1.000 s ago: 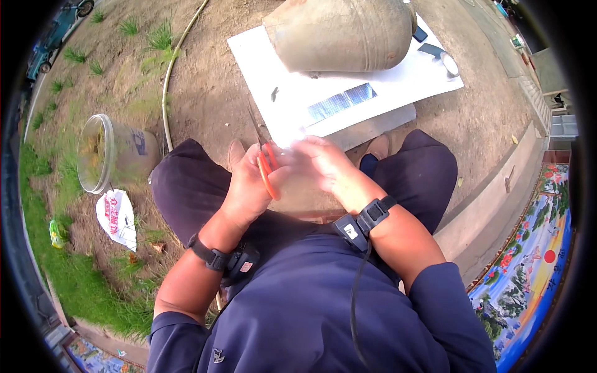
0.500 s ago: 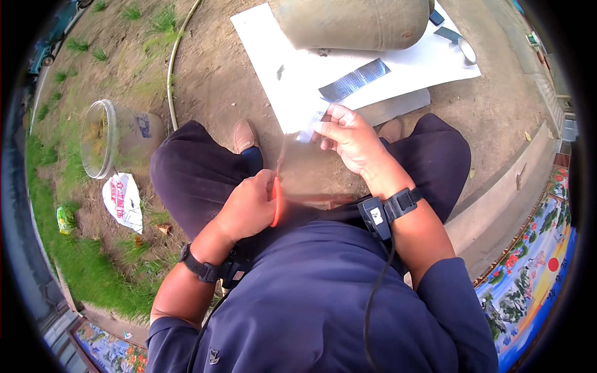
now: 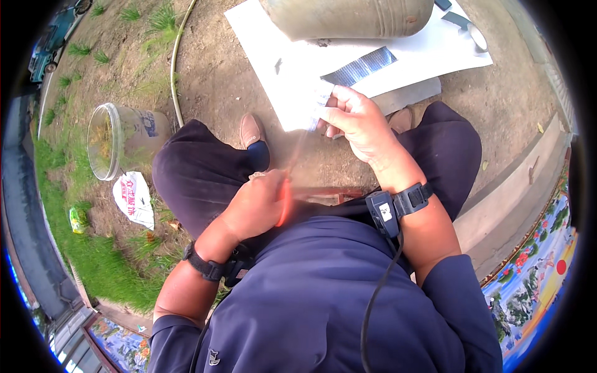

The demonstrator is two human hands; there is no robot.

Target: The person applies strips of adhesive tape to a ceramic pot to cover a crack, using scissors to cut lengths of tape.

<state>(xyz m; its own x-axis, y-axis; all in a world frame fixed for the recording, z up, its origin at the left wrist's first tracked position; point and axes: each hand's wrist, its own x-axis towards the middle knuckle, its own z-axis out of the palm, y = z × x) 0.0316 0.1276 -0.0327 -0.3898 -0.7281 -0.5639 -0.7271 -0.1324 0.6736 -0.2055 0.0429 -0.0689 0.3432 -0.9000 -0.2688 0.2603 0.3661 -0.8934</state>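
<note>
My left hand point(image 3: 256, 202), low in front of my lap, is closed around the orange handle of a pair of scissors point(image 3: 285, 204). Motion smears the scissors, and their blades point up toward my right hand. Between thumb and fingers, my right hand point(image 3: 359, 124) pinches a small pale piece of tape point(image 3: 321, 99), partly washed out by glare. Just beyond it, a silvery textured tape strip point(image 3: 364, 66) lies on a white board point(image 3: 267, 59). A large grey-brown rounded vessel point(image 3: 348, 18) rests on its side at the board's far part.
A tape roll point(image 3: 477, 38) with a loose end sits at the board's right corner. On the left are a clear plastic bucket point(image 3: 106, 143) on its side, a white bag point(image 3: 134, 200) and a hose point(image 3: 176, 68). Concrete edging point(image 3: 497, 217) runs along the right.
My right hand has lifted slightly away from me, with the tape piece now beside the strip's near end. My left hand and the scissors have shifted slightly right. The view has tilted a little.
</note>
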